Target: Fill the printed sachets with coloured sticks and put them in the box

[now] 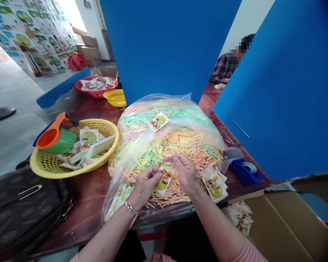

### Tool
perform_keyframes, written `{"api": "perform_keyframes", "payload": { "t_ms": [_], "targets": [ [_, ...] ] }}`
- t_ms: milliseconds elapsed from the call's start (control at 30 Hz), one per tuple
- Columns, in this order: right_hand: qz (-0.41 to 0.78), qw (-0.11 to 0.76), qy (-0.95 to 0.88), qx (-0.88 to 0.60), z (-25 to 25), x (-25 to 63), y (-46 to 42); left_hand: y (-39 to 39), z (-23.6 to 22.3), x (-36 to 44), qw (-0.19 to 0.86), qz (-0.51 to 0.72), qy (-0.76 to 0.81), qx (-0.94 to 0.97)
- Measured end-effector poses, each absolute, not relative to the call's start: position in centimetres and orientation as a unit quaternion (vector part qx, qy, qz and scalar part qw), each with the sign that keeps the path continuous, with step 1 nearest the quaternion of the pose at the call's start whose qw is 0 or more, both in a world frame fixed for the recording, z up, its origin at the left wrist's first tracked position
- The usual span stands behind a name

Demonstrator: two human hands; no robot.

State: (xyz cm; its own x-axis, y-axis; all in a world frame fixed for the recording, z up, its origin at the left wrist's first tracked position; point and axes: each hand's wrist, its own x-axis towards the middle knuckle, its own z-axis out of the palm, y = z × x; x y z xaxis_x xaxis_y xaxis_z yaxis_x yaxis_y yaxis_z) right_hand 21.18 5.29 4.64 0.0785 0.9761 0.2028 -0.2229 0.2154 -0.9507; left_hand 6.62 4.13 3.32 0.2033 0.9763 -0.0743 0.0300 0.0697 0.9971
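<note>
My left hand (145, 186), with a bracelet on its wrist, pinches the edge of a small printed packet (164, 181) between thumb and fingers. To the right of that packet is my right hand (185, 174), its index finger stretched out over the loose pastel sticks (180, 143) and nothing visible in its fingers. The sticks fill a wide clear plastic bag (127, 154) that lies spread on the table. One more packet (158, 122) rests on the bag's fold. A fanned stack of packets (214, 183) lies by my right forearm, and other packets (120, 200) lie left of my left wrist.
At left stands a yellow basket (39, 168) of packets with orange and green scoops (47, 138). A dark patterned bag (22, 211) is below it. Blue panels (169, 47) rise behind. A blue tape dispenser (244, 173) sits right. Another person (222, 69) sits beyond.
</note>
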Motion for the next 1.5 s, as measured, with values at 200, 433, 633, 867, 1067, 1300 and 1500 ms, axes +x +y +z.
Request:
{"api": "perform_keyframes", "payload": {
  "t_ms": [200, 433, 633, 867, 1067, 1300, 1500],
  "targets": [
    [0.488, 0.672, -0.409, -0.379, 4.7, 20.7, 5.4, 3.8, 3.5, 7.1, 0.537, 0.393, 0.485, 0.567],
    [0.436, 0.549, -0.592, -0.398, 5.1, 21.1, 3.1, 3.9, 4.1, 7.1, 0.574, 0.430, 0.453, 0.530],
    [0.456, 0.532, -0.513, -0.497, 4.3, 21.3, 0.6, 3.0, 4.1, 8.7, 0.594, 0.460, 0.431, 0.500],
    [0.291, 0.451, -0.514, -0.669, 2.4, 31.7, -2.4, 1.1, 4.6, 9.1, 0.532, 0.359, 0.487, 0.593],
    [0.008, 0.362, -0.635, -0.683, -3.2, 37.8, -1.6, 0.1, 3.8, 4.3, 0.380, 0.309, 0.565, 0.665],
    [-0.081, 0.334, -0.666, -0.662, -5.9, 36.0, -1.1, -0.5, 0.9, -0.3, 0.301, 0.305, 0.627, 0.650],
    [-0.124, 0.310, -0.634, -0.698, -5.5, 36.1, 0.4, 0.1, 0.3, -1.3, 0.147, 0.275, 0.570, 0.761]
  ]
}}
